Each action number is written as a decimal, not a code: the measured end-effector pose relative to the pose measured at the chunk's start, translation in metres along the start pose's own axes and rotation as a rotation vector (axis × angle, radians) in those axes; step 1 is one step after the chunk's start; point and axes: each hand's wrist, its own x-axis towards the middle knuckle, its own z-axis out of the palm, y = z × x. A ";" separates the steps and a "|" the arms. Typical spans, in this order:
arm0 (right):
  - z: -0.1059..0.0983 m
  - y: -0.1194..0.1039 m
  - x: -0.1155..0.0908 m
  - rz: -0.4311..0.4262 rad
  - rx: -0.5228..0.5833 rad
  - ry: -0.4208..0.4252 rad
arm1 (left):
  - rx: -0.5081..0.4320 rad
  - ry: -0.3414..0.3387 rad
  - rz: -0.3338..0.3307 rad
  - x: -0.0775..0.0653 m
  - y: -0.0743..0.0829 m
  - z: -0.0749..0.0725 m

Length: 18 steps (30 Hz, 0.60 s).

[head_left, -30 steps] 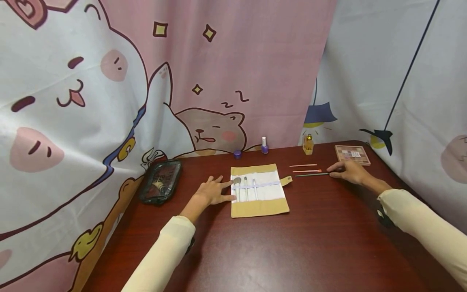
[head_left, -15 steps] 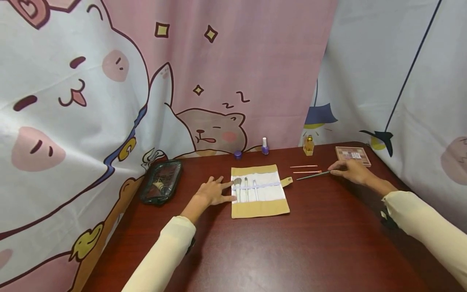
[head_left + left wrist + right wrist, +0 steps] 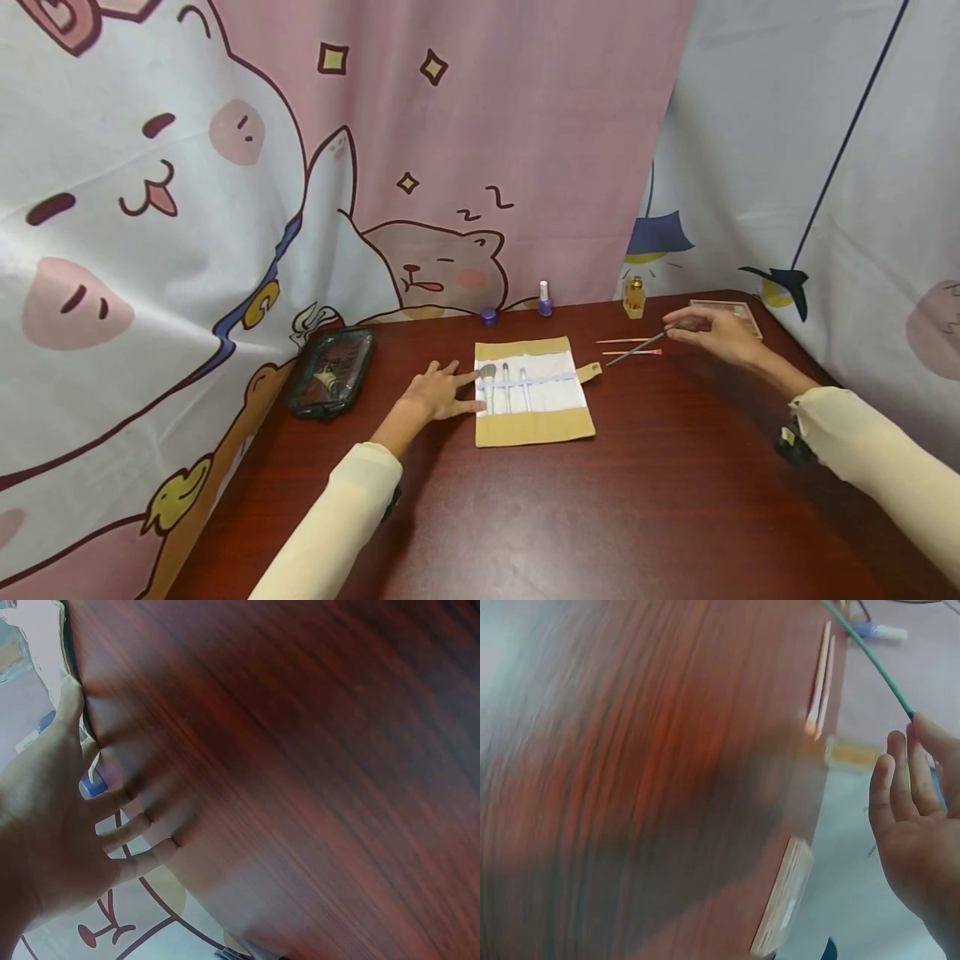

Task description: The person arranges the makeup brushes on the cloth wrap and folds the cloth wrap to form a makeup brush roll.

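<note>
My left hand (image 3: 429,397), fingers spread, rests at the left edge of an unrolled tan and white brush roll (image 3: 536,427). In the left wrist view its thumb lies on the cloth edge. Three makeup brushes (image 3: 489,392) are tucked under the roll's lilac band. At the right, my right hand (image 3: 712,333) pinches a thin green makeup brush (image 3: 877,664) between thumb and fingers. Its handle slants down-left towards the roll's strap, and its head end is mostly hidden by the hand. Two pink makeup brushes (image 3: 632,352) lie on the table close to it.
A dark clear-topped pouch (image 3: 332,372) lies at the left. Along the back stand a small purple jar (image 3: 489,317), a purple nail polish bottle (image 3: 544,302) and a yellow perfume bottle (image 3: 633,300). An eyeshadow palette (image 3: 784,896) sits behind the right hand. Printed curtains border the table.
My right hand has lifted the green brush off the table and moved slightly left, tilting it so the handle end points down. The left hand has stayed in place.
</note>
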 end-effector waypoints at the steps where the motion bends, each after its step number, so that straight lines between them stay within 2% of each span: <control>1: 0.002 -0.002 0.001 0.002 0.042 -0.001 | 0.001 -0.002 -0.001 0.000 0.000 0.000; 5: 0.009 -0.011 0.008 0.011 0.232 -0.031 | 0.001 -0.004 -0.001 -0.001 0.000 -0.001; 8: 0.014 -0.019 0.014 0.022 0.304 -0.033 | -0.003 0.004 0.003 -0.001 0.000 -0.001; 12: 0.022 -0.034 0.023 0.034 0.345 -0.025 | -0.010 0.010 0.007 -0.001 0.000 -0.001; 18: 0.032 -0.056 0.036 -0.007 0.333 -0.039 | -0.017 0.008 0.010 -0.002 -0.001 -0.001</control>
